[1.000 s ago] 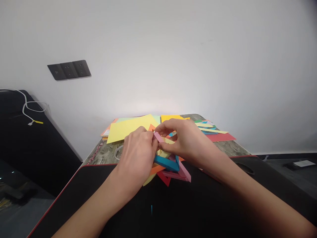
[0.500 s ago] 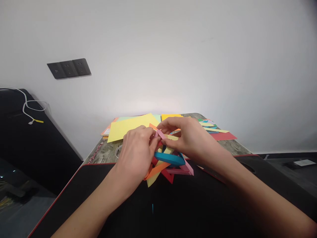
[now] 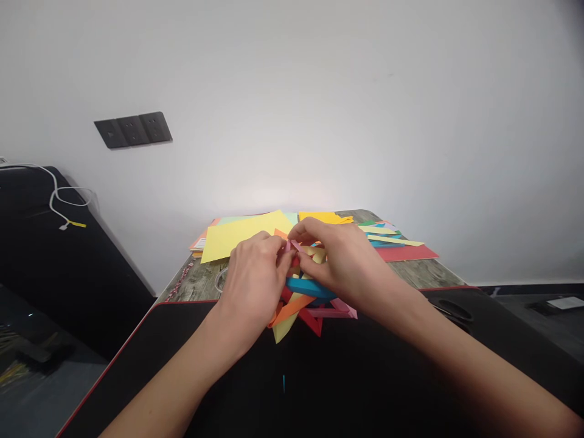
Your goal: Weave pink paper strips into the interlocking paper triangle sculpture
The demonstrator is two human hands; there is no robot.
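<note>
Between my hands is a woven paper model [image 3: 303, 287] of folded strips in blue, orange, pink, red and pale yellow, held over the black mat [image 3: 347, 377]. My left hand [image 3: 256, 277] pinches its upper left part, fingers closed near a pink strip [image 3: 294, 245]. From the other side, the thumb and fingertips of my right hand [image 3: 344, 252] close on the same pink strip. Both hands cover much of the model's upper part. Pink, red and pale yellow points stick out below.
Yellow paper sheets [image 3: 246, 234] lie at the back left of the table. Loose coloured strips [image 3: 387, 234] rest on red paper [image 3: 410, 252] at the back right. A roll of tape [image 3: 221, 280] is partly behind my left hand, and black-handled scissors [image 3: 454, 310] lie beyond my right forearm.
My right hand has shifted slightly left and lower over the model, with its fingers closer to my left hand. More of the scissors shows, and the view has moved a little.
</note>
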